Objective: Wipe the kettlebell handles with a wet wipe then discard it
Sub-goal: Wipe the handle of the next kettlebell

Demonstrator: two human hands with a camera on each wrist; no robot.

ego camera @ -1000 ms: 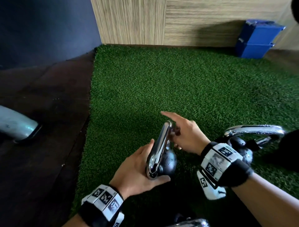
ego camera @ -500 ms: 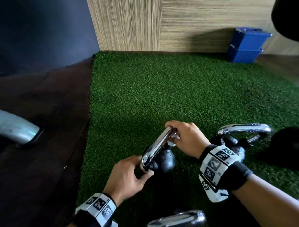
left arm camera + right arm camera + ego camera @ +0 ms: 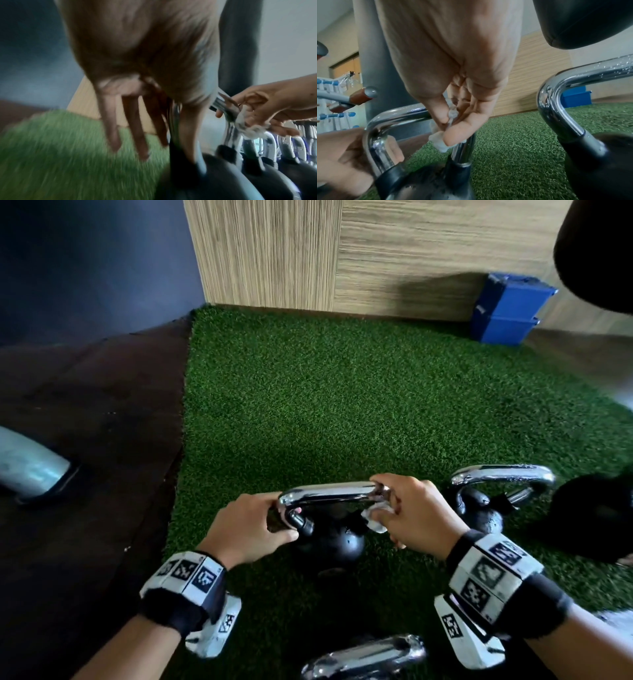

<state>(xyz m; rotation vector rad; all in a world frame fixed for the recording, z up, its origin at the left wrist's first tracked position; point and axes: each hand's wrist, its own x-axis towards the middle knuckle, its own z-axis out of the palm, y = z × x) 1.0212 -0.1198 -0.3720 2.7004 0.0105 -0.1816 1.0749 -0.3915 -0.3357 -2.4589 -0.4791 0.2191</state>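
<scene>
A black kettlebell [image 3: 329,546] with a chrome handle [image 3: 329,493] stands on the green turf in front of me. My left hand [image 3: 274,518] grips the handle's left bend between thumb and forefinger. Its other fingers [image 3: 128,128] hang straight in the blurred left wrist view. My right hand [image 3: 387,508] pinches a crumpled white wet wipe [image 3: 375,517] against the handle's right bend. In the right wrist view the wipe [image 3: 440,140] sits between thumb and fingers on the chrome leg [image 3: 464,148]. A second kettlebell [image 3: 479,508] stands just right of it.
A third chrome handle [image 3: 366,655] lies near the bottom edge. Two stacked blue boxes [image 3: 507,313] stand at the wood-panelled back wall. A dark floor [image 3: 85,440] with a grey tube [image 3: 27,467] lies left of the turf [image 3: 342,405]. Something black and padded [image 3: 599,508] is at the right.
The kettlebell has turned, so its handle now lies crosswise instead of pointing away. My left hand shifted to the left bend; my right hand with the wipe stays at the other end.
</scene>
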